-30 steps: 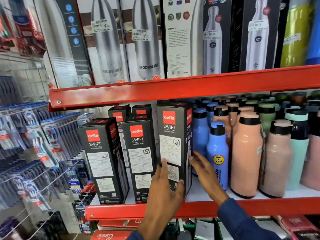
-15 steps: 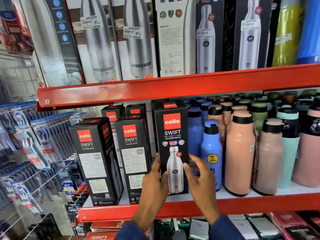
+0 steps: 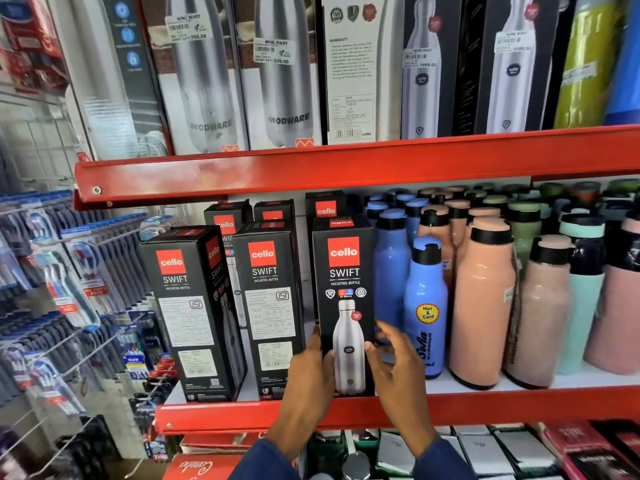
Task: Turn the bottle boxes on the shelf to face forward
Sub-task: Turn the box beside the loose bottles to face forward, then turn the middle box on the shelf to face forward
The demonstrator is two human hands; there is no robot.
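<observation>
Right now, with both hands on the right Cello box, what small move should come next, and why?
Probably let go of the right box, since it already shows its bottle picture to the front, and move the left hand to the middle box. That one, like the left box, shows only its printed text panel. The right hand can follow.

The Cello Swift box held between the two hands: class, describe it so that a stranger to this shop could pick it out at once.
Find the lower red shelf, then its front row of three black Cello Swift boxes left of the blue bottle. Take the rightmost box, with the left hand and right hand at its base. It alone shows a steel bottle picture; the other two show printed text panels.
</observation>
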